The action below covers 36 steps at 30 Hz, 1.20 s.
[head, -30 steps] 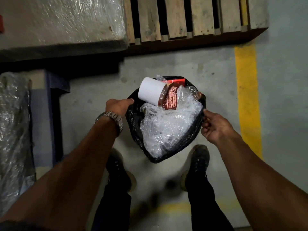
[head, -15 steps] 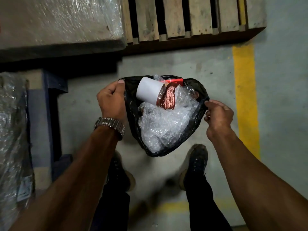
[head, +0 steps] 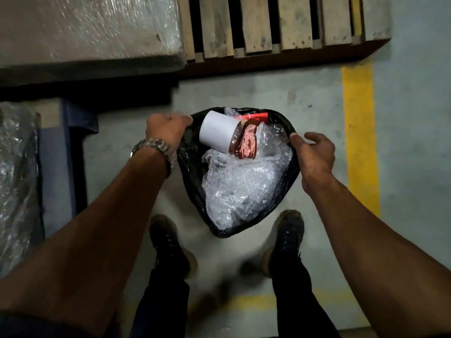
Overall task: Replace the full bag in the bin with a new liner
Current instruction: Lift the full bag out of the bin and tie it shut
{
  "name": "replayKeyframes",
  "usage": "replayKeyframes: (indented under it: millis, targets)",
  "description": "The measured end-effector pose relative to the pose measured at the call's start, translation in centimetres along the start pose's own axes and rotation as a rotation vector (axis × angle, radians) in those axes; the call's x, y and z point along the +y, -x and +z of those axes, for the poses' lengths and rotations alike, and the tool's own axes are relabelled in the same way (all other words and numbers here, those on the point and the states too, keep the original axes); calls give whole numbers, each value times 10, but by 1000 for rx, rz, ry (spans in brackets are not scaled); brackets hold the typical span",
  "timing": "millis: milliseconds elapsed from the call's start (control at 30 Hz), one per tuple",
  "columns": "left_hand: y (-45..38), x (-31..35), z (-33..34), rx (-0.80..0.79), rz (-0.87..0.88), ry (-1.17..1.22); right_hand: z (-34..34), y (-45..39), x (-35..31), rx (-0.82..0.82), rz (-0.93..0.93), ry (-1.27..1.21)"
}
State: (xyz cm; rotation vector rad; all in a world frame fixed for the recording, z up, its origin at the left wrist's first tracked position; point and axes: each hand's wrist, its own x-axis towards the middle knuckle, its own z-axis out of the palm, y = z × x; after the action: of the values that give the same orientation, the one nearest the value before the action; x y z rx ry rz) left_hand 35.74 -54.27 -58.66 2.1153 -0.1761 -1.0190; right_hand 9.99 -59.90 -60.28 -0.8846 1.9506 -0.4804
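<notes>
Black bag (head: pixel 192 172), full, hangs open between both hands above the floor (head: pixel 256 93), over the gap between the person's two shoes. Mouth faces up. Inside: crumpled clear wrap (head: pixel 244 186), a white roll (head: pixel 216 135) lying tilted near the far edge, a clear bottle with a red label (head: pixel 249 142) just beside the roll, and a red strip (head: pixel 253 116) at the far rim.

Left hand (head: pixel 166 129), steel watch (head: pixel 158 148) on the wrist, is fisted on the bag's left rim, fingers curled around the plastic. Right hand (head: pixel 314 152) is at the right rim; thumb lies against the bag's edge, fingers loosely bent and spread beyond it. Whether it actually pinches the plastic, cannot tell.

Wooden pallet (head: pixel 280 25) lies ahead. Wrapped load (head: pixel 85 30) at upper left. Yellow line (head: pixel 361 142) painted on the floor to the right.
</notes>
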Motion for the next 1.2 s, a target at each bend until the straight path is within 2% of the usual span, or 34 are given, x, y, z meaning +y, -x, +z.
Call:
replayKeyframes:
  millis: [133,233,333,467,667,867,1033,1133,1200]
  targets:
    - [-9,5,5,22,58,-183,4,0,-8,16,-91,262]
    - [-5,11,9,43,177,-245,5,2,-11,38,-119,301]
    - [5,20,16,0,224,-71,10,1,-13,28,-148,171]
    - [18,25,16,-96,125,279,15,1,-15,-72,-181,-17]
    - [26,18,-2,-262,41,564,7,11,-15,-65,-241,-184]
    - [28,-1,-29,-291,12,715,-4,31,-11,38,-320,-295]
    - [35,-4,-46,-278,-36,832,-5,43,-12,156,-348,-278]
    - [46,-4,-48,-259,-9,775,-7,50,-8,188,-369,-206]
    - [57,-1,-43,-209,30,645,-8,58,-5,159,-405,-153]
